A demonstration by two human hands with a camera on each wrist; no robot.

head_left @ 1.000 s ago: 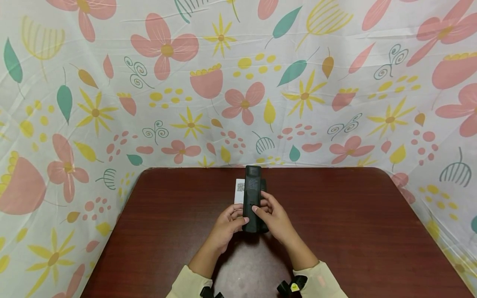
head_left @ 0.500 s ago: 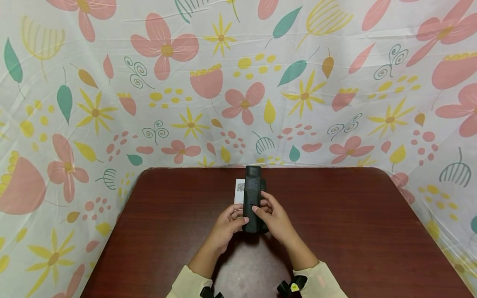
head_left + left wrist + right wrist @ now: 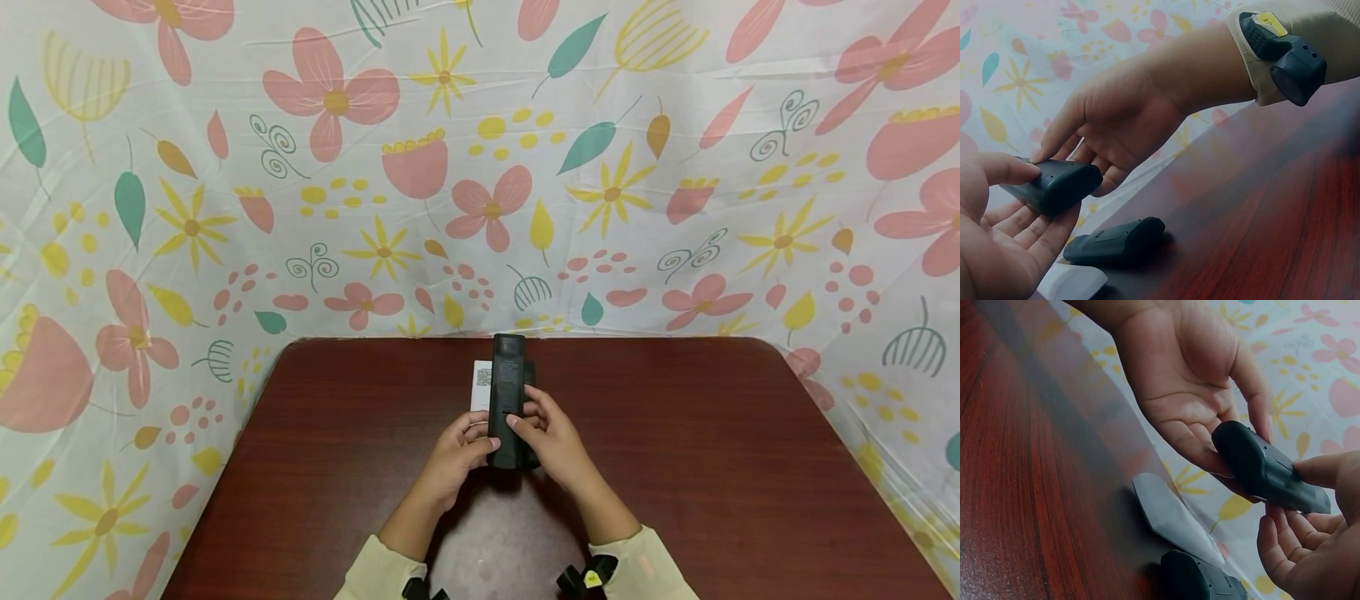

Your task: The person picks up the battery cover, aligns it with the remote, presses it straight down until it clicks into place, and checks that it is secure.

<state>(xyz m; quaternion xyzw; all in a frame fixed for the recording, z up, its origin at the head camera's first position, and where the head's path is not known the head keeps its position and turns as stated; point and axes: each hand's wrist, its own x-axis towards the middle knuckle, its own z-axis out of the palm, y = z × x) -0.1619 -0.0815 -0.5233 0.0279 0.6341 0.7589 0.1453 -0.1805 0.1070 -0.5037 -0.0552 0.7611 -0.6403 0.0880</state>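
Note:
Both hands hold a black remote control (image 3: 507, 392) above the table, its back with small printed text and a small latch mark facing up. My left hand (image 3: 456, 454) grips its left edge, thumb on top and fingers beneath. From the right, my right hand (image 3: 555, 437) holds it with the thumb pressed near the latch mark. Below, a second black remote control (image 3: 1116, 242) lies on the table, mostly hidden in the head view. Beside it is a white, flat-ended object (image 3: 1175, 515) with a QR code; its lower part is hidden in the head view.
The dark red-brown wooden table (image 3: 337, 467) extends to both sides of the hands. A white flower-patterned cloth (image 3: 480, 167) hangs behind the table's back edge and along its sides. Black wrist cameras (image 3: 1297, 72) are strapped over the pale sleeves (image 3: 645, 567).

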